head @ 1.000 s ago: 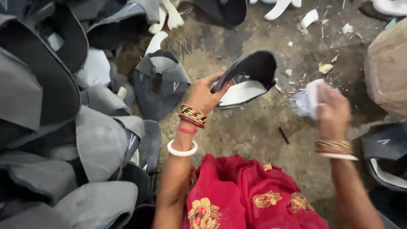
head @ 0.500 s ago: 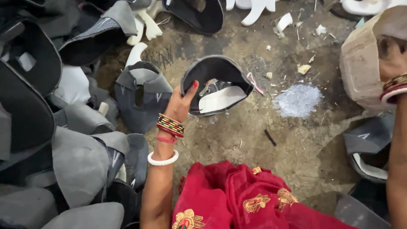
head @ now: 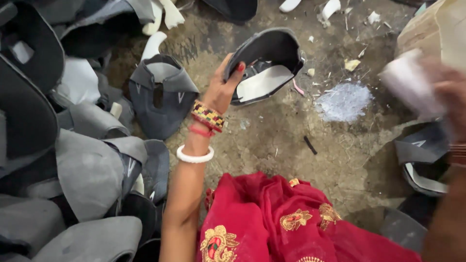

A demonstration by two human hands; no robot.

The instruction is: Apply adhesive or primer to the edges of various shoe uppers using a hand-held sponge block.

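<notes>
The left hand (head: pixel 221 90) stretches forward, clamped on a black shoe upper (head: pixel 267 63); grey uppers (head: pixel 92 174) piled leftward; blurred right hand (head: pixel 449 92) clutches white paper (head: pixel 407 80)

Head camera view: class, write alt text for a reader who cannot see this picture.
A person's left hand grips the edge of a dark grey shoe upper over a dirt floor. Their blurred right hand holds a white wad at the right edge. More grey uppers are piled on the left; red cloth lies below.
</notes>
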